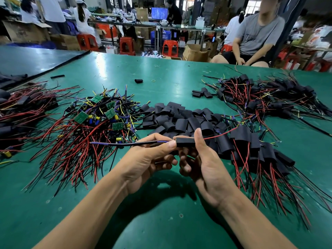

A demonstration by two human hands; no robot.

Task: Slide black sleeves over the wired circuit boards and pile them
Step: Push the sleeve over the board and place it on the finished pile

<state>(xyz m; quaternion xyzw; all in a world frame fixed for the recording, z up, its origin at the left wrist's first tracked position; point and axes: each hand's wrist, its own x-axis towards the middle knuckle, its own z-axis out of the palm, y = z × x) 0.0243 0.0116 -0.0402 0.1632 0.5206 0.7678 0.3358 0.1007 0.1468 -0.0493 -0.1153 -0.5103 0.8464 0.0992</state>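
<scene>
Wires (136,143) are pinched by left hand (149,162), sleeve (185,142) gripped by right hand (206,164); sleeved pile (251,146) built, many bare boards (80,117) judged remaining.

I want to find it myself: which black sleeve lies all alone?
Start at the big heap of empty black sleeves mid-table. Look farther back on the green table: one short sleeve lies by itself, a tiny yellow ring beside it.

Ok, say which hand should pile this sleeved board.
Right. The right hand pinches the black sleeve, and the sleeved pile lies on its side; the left hand holds only wires.
</scene>
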